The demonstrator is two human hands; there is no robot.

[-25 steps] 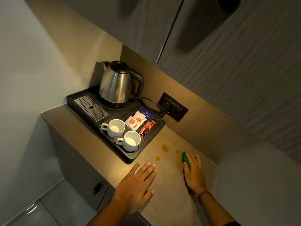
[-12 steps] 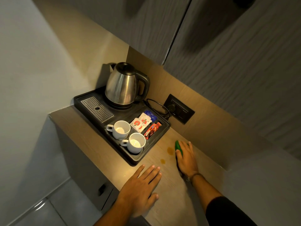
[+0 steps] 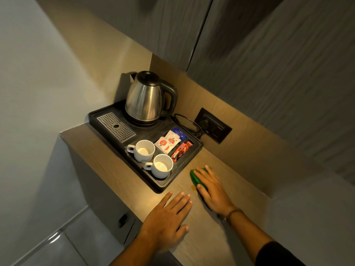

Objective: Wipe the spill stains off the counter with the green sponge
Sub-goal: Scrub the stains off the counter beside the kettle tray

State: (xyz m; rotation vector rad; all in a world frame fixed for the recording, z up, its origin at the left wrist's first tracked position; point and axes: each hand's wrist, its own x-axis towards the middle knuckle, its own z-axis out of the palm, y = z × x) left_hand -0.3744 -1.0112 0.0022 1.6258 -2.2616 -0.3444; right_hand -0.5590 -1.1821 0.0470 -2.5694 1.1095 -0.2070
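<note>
Tray (image 3: 99, 120): set at the counter's left end, a steel kettle (image 3: 144, 100) and two white cups (image 3: 151, 157) carried on it.
Left hand (image 3: 167, 221): laid flat on the counter (image 3: 201, 237), fingers spread, nothing held.
Stain (image 3: 193, 187): a small orange spot seen just left of the sponge's edge.
Green sponge (image 3: 195, 179): pressed onto the counter just right of the tray.
Right hand (image 3: 213, 191): fingers extended over the sponge, thumb at its near side.
</note>
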